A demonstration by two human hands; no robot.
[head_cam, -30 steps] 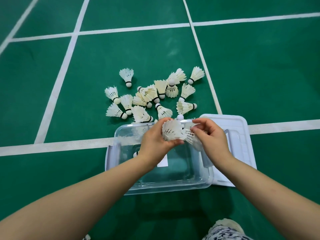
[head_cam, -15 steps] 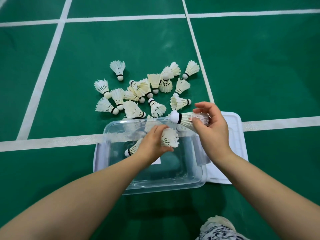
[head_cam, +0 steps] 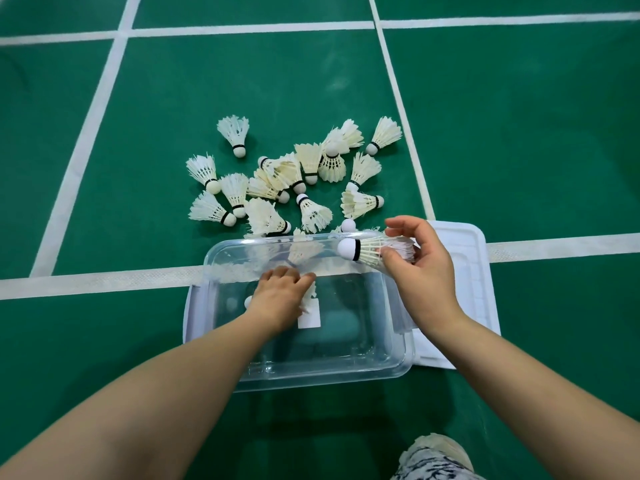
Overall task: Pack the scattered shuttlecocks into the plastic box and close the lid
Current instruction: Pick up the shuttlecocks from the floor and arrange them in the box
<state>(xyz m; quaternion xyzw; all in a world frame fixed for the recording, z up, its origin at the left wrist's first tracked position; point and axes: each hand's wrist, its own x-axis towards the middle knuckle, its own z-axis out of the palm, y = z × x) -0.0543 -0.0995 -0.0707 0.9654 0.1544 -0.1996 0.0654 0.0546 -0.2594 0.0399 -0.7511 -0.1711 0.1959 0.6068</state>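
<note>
Now the left hand (head_cam: 277,299) has sunk into the box (head_cam: 322,372), apparently gripping shuttlecocks (head_cam: 310,296); right fingers (head_cam: 394,258) still pinch another shuttlecock (head_cam: 363,249).

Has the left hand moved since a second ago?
Yes. The left hand has gone down from the far rim of the plastic box to its floor, where it is setting a shuttlecock.

FLOOR: I see a green court floor (head_cam: 519,133) filling the view | MARKINGS: white court lines (head_cam: 242,29) cross it, one far, one near, with two running near to far at left and centre-right | NEAR EDGE: patterned fabric (head_cam: 433,462) at bottom right, identity unclear
</note>
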